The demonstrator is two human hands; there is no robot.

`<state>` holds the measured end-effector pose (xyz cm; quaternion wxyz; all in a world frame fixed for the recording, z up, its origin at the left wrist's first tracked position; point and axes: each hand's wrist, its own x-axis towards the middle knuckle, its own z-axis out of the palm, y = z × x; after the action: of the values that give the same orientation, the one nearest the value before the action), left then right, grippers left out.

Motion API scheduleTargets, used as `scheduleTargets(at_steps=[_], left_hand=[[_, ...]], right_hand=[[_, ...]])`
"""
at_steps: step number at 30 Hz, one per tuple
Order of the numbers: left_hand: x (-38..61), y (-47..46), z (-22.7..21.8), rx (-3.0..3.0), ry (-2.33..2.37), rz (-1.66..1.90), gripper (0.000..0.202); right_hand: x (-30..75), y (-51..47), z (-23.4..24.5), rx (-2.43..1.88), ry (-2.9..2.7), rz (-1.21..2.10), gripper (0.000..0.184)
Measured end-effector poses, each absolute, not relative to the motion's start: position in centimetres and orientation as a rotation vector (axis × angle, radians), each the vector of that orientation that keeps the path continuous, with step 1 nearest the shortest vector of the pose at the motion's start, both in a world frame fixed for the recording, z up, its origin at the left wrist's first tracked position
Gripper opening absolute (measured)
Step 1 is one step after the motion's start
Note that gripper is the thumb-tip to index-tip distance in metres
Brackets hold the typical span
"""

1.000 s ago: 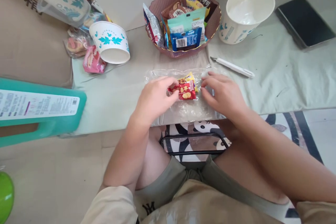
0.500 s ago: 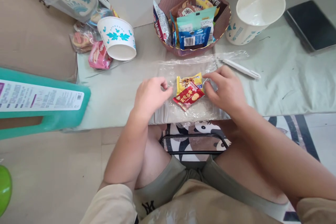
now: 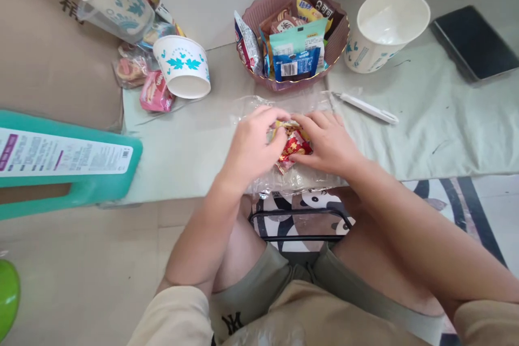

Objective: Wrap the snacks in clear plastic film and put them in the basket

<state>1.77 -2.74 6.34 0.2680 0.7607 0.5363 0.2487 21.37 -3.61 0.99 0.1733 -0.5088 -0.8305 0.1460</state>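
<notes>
- Jug [image 3: 109, 186]: teal, labelled; stood at the far left, seemingly to leave the middle of the table [image 3: 174, 151] for the hands.
- Pink packet [image 3: 156, 92]: lay just beside the tipped cup [image 3: 182, 67], whose mouth faced the person.
- Left hand [image 3: 257, 138]: curled at the left of the snacks, thumb and fingers apart; whether it pinched a corner could not be told. The cupped shape probably kept the pieces together.
- Bowl [image 3: 263, 5]: pink, fluted, gold-rimmed; packed with wrapped snacks, behind the hands, presumably for easy reach.
- Right hand [image 3: 326, 140]: thumb at the red packet's near side, fingers toward the far side; spread across it, perhaps steadying it. Firmness of grip could not be told.
- White tool [image 3: 368, 108]: slim, dark-tipped; lay just beyond the right hand, likely put aside yet handy. Knife or pen, not certain.
- Tall cup [image 3: 365, 57] and phone [image 3: 472, 43]: stood and lay at the far right, apparently out of the way.
- Film [image 3: 300, 181]: clear, crinkled, glossy; spread under the snacks near the table's front edge.
- Yellow packet [image 3: 291, 126]: bright, mostly covered, beneath the red one.
- Red packet [image 3: 298, 143]: shiny, gold-marked, creased; on top, between the hands.
</notes>
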Motion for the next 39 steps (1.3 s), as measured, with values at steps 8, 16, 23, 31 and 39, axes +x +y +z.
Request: scheduleTargets(at_steps=[8,16,23,31,39], left_hand=[[2.0,-0.1,2.2,1.6,1.436,0.717,0.033],[1.5,0.6,2.1,1.611,1.436,0.7,0.041],[1.9,0.6,3.1,1.604,1.45,0.649,0.039],[2.4,0.9,3.4,1.624,1.472,0.604,0.039],[2.5,1.0,3.7,1.703,1.478,0.541,0.041]], right_hand=[[21.4,-4.4,1.5,-1.334,-2.285,0.643,0.043],[22.0,-5.0,2.4,-1.167,-2.007,0.611,0.025],[23.8,-2.9,6.3,-1.485,-1.655,0.098,0.022],[23.5,8.0,10.4,-1.888,-1.641,-0.016,0.029],[22.2,10.2,8.5,-1.879,-1.844,0.152,0.015]])
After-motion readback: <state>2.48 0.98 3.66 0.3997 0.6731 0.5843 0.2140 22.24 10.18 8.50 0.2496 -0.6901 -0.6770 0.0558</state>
